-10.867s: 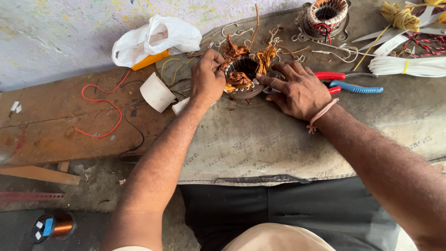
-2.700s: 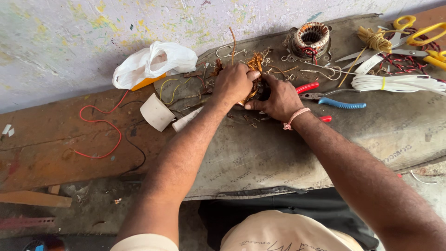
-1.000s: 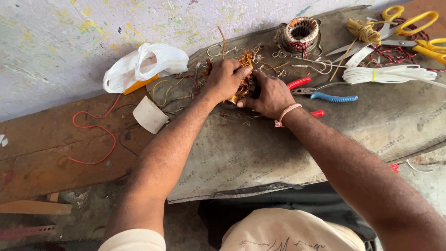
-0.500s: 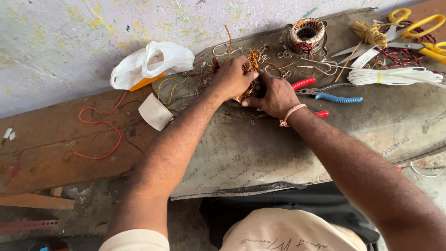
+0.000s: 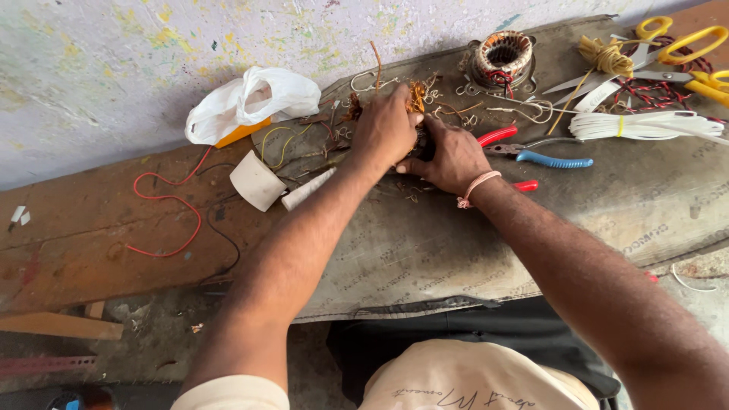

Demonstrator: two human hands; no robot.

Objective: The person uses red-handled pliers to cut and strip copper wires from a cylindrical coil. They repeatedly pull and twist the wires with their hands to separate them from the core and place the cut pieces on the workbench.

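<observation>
We find a small motor stator (image 5: 420, 144) with frayed copper windings (image 5: 416, 95) lying on the grey mat (image 5: 425, 250) that covers the worktop, clasped between both hands. The left hand (image 5: 385, 129) lies over its top with fingers curled down onto the windings; the right hand (image 5: 448, 158) presses against its near side, fingers closed about the dark body. How firmly either hand grips we cannot tell, as the stator is mostly hidden beneath them.

Just beyond the right fingers lie red-handled pliers (image 5: 497, 135) and blue-handled pliers (image 5: 550, 158). Further out on that side sits a second wound stator (image 5: 503, 55), then a bundle of white sleeving (image 5: 645, 125) and yellow-handled scissors (image 5: 687, 42). Loose wire offcuts (image 5: 524, 110) are scattered around both hands.

To the outer side of the left fingers stand a white tape roll (image 5: 257, 181) and a white paper tube (image 5: 307, 190), with a white plastic bag (image 5: 254, 102) beyond them and a red wire (image 5: 171, 216) looping over the wooden board (image 5: 76, 250).
</observation>
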